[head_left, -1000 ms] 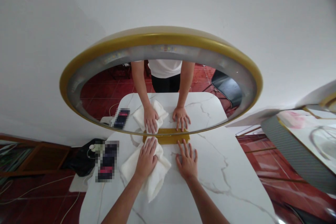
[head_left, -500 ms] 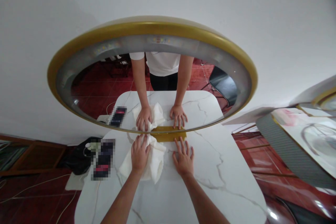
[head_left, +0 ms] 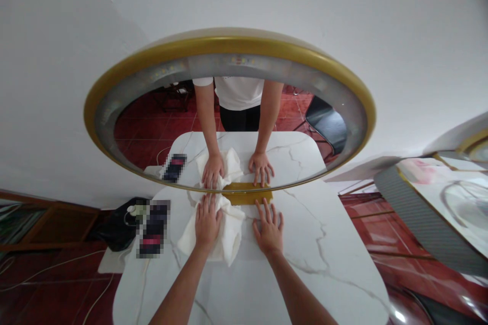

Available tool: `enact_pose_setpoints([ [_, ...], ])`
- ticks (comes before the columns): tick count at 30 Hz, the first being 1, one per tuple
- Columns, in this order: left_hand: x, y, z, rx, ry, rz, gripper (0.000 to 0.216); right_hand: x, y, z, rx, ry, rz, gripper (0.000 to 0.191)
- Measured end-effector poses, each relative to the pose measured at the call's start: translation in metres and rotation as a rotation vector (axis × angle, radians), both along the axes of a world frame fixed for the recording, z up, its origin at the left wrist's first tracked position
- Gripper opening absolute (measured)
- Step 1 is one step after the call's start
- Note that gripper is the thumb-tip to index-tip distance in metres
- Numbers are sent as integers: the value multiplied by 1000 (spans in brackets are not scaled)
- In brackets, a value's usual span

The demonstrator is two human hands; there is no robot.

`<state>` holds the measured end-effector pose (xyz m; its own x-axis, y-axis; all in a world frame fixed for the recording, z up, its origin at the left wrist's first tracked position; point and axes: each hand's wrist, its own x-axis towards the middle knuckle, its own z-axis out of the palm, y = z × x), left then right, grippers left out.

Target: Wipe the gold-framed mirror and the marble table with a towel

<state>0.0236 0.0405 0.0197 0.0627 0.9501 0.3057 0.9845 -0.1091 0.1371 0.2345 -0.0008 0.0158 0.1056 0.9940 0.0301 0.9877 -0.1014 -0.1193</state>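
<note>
My left hand (head_left: pixel 207 221) lies flat, fingers stretched out, pressing a crumpled white cloth (head_left: pixel 229 236) against the white marble table (head_left: pixel 312 264), close to the foot of a round gold-framed mirror (head_left: pixel 229 56). My right hand (head_left: pixel 269 227) rests open and spread on the bare tabletop, just in front of the mirror's gold base (head_left: pixel 247 197). The mirror reflects both arms, the cloth and the table.
A blurred-out dark object (head_left: pixel 152 228) lies at the table's left edge. A black bag (head_left: pixel 118 223) and cables sit on the red tile floor at left. A second gold-rimmed mirror (head_left: pixel 438 203) leans at right. The white wall stands right behind the mirror.
My left hand slid the cloth leftward and toward the mirror's foot, bunching it up. My right hand stayed flat on the table, shifting slightly.
</note>
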Motion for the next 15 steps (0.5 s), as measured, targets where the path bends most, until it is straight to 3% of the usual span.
enact_pose_setpoints([
  [5, 7, -7, 2, -22, -4, -43, 57, 0, 0, 0, -5, 3, -2, 59],
  [11, 10, -20, 5, -58, 18, -215, 61, 0, 0, 1, -12, 11, 1, 60],
  [15, 1, -11, 2, -17, -20, -98, 60, 2, 0, 0, -23, 22, 4, 61],
])
